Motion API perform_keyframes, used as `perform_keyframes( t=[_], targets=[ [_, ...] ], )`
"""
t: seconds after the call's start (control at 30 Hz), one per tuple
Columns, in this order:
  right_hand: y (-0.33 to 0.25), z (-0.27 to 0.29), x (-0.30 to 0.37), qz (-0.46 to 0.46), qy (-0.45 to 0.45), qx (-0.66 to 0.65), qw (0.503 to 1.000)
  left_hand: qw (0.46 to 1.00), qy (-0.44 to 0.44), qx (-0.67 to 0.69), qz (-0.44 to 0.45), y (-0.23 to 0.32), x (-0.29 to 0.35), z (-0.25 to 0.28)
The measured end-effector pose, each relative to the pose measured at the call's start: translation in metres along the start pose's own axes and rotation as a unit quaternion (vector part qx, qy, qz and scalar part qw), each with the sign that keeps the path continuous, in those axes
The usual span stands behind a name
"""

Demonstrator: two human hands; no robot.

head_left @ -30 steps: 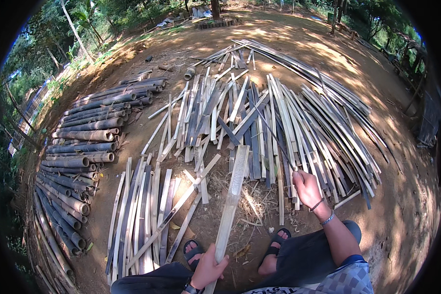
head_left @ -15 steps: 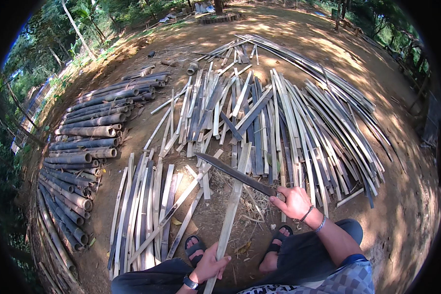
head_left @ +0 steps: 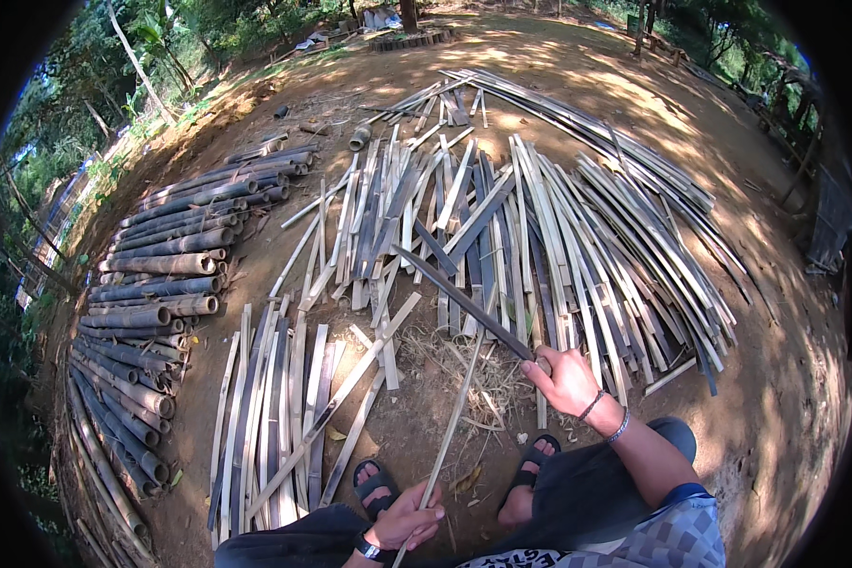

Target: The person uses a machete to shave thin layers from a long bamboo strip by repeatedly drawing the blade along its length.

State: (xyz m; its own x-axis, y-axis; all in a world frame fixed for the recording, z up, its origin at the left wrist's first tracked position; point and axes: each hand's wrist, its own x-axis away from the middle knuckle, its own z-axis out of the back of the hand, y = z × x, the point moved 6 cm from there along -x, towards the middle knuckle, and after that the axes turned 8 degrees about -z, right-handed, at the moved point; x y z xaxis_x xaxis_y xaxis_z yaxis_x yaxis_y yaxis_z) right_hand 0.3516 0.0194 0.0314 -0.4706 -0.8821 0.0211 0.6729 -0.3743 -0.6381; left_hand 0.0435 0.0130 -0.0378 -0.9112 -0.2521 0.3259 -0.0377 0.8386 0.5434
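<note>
Over the bare ground [head_left: 412,421] between the knees, the bamboo strip [head_left: 452,417] extends upward from the left hand [head_left: 409,521], with its far end at the knife [head_left: 464,305]. Half a second earlier, the strip lay with its broad face toward the viewer and the blade crossed over it; the strip has since been rotated and now shows only its narrow edge. Left hand: closed around the lower part of the strip, fingers wrapped. Right hand [head_left: 568,381]: gripping the knife handle, blade pointing up and to the left. The knife occupies nearly the same position as before; one second earlier it was raised clear of the strip. Whether blade and strip are in contact cannot be determined from this view. The rotation appears to present an edge, rather than the face, to the blade, which suggests a change of working side. Shavings [head_left: 492,405] lie on the ground just beyond the strip. The pile of split strips [head_left: 625,275] ahead and the bamboo poles [head_left: 161,263] at left appear undisturbed.
</note>
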Motion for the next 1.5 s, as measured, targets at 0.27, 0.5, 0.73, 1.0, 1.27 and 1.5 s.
perform_keyframes(
  t=[0.27,0.5,0.73,1.0,1.27,1.5],
  targets=[
    [0.015,0.011,-0.013,-0.046,0.028,0.004,0.999,0.999,-0.015,0.040,0.029,-0.007,0.001,-0.003],
    [-0.011,0.003,0.009,0.051,-0.024,0.075,0.996,0.998,-0.021,0.055,0.023,-0.003,0.002,-0.002],
    [0.033,0.024,-0.028,-0.072,0.062,-0.020,0.995,0.999,-0.014,-0.001,0.048,-0.009,0.001,-0.007],
    [0.037,0.033,-0.007,-0.117,0.079,-0.051,0.989,0.999,-0.039,-0.013,0.025,0.001,0.004,-0.014],
    [0.023,0.031,-0.002,-0.072,0.080,-0.083,0.991,0.917,0.175,-0.350,-0.078,0.024,-0.007,-0.013],
    [-0.011,-0.001,0.014,0.140,0.051,0.167,0.975,0.839,0.222,-0.494,-0.055,0.027,-0.005,-0.004]
  ],
)
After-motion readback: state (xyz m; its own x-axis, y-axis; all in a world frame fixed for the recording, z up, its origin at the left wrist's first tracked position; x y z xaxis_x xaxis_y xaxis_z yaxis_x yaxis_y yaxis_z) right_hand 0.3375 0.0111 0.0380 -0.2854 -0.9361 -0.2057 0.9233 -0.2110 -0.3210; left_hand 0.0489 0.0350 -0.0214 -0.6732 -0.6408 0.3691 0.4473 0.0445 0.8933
